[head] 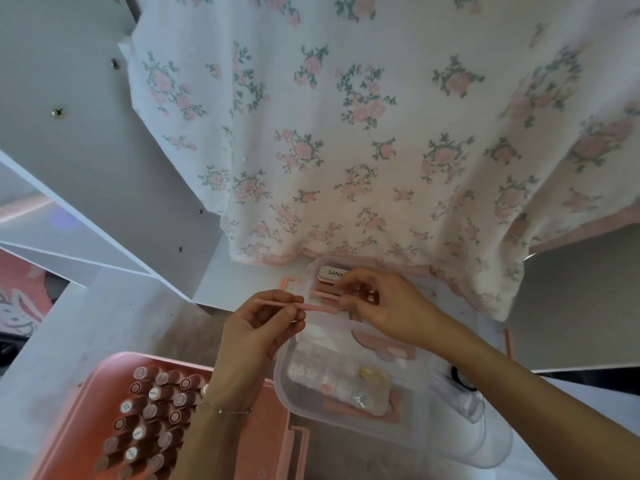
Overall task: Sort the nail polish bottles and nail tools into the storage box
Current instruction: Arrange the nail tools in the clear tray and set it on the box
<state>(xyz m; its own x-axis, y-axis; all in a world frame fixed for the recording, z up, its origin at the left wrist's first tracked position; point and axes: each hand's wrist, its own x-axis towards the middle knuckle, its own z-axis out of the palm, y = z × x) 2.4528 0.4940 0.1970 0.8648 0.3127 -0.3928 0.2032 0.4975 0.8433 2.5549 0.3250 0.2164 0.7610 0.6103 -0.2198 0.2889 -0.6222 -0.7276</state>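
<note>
My left hand [258, 323] pinches a thin pink nail tool [313, 307] near its left end. My right hand [381, 306] holds the same stick at its right end, above a clear storage box [284, 386]. Inside the box lie a compartment case of nail decorations [349, 382] and pink pieces. A pink tray [263, 438] at the lower left holds several nail polish bottles [152, 414] standing upright, caps toward me.
A white floral cloth [363, 133] hangs over the far side, its hem just behind the box. White shelf panels [86, 168] stand at the left. A clear bottle with a black cap [467, 393] lies right of the box.
</note>
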